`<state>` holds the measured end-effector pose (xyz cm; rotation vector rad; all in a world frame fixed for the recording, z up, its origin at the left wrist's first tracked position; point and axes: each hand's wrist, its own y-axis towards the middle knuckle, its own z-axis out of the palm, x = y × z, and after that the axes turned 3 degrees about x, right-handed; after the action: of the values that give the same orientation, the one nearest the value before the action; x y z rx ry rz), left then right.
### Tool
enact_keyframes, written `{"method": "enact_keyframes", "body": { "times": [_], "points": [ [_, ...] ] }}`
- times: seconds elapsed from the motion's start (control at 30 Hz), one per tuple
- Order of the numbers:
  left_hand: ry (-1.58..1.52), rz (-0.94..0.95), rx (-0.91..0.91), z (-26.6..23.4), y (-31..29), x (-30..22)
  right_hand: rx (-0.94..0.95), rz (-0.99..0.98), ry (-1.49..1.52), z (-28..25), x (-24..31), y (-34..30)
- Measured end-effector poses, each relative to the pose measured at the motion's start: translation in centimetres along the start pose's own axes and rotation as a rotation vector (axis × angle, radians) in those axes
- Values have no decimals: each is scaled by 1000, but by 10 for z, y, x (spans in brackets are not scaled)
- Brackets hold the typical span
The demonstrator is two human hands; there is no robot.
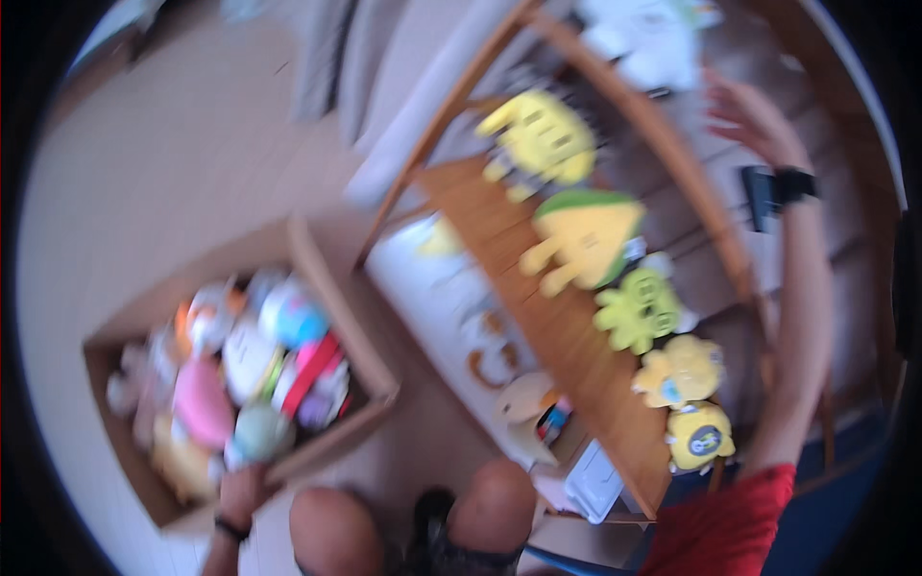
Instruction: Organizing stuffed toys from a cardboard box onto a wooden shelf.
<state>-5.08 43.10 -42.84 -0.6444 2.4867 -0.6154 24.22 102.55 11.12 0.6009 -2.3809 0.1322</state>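
Note:
At the lower left, my left hand (pixel 248 488) is at the near rim of a cardboard box (pixel 120 456), its fingers curled over the edge beside a pale green plush toy (pixel 261 434). The box holds several plush toys, among them a pink one (pixel 204 401). My right arm stretches to the upper right. There my right hand (pixel 751 117) has its fingers apart, close to a white plush toy (pixel 648 43); blur hides whether they touch. A row of yellow and green plush toys, including a triangular one with a green top (pixel 588 238), sits along a wooden bench (pixel 514 269).
Wooden rails (pixel 663 144) frame the bench. Below it lies a white surface (pixel 432 288) with more plush toys and a white plastic container (pixel 594 480). A dark phone-like object (pixel 759 200) lies by my right wrist. Grey curtains (pixel 370 67) hang at the back.

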Motion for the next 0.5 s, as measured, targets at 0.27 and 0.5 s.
{"method": "enact_keyframes", "body": {
  "times": [0.27,0.5],
  "points": [
    [-498,262,103,-9,23,-8,217,-216,-465,96,49,-122],
    [-307,-139,-222,-60,36,78,240,-363,-427,118,7,-150]
  ]
}}
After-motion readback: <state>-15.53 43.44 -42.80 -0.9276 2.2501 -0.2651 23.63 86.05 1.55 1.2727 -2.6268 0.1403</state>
